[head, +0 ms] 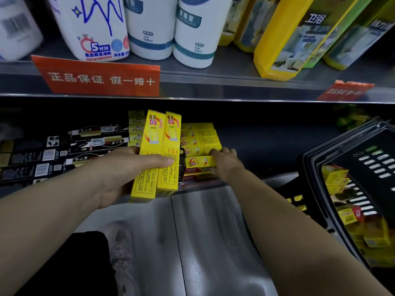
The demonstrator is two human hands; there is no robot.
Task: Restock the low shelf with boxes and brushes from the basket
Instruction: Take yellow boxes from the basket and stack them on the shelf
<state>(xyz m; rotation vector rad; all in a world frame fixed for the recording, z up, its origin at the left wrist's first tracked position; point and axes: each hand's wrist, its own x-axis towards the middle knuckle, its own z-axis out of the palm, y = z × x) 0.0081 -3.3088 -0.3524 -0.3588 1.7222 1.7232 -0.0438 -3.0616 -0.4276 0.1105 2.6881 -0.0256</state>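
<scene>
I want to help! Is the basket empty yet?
Not empty. Several yellow boxes lie inside the black basket.

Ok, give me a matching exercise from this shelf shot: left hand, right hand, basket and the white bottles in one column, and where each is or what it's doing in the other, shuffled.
Column one
1 left hand
2 right hand
3 basket
4 white bottles

Column two
A stand on the upper shelf
B grips two upright yellow boxes
C sits at the far right with spare boxes inside
D holds a flat yellow box at the stack

Pairs: 1-B, 2-D, 3-C, 4-A
</scene>
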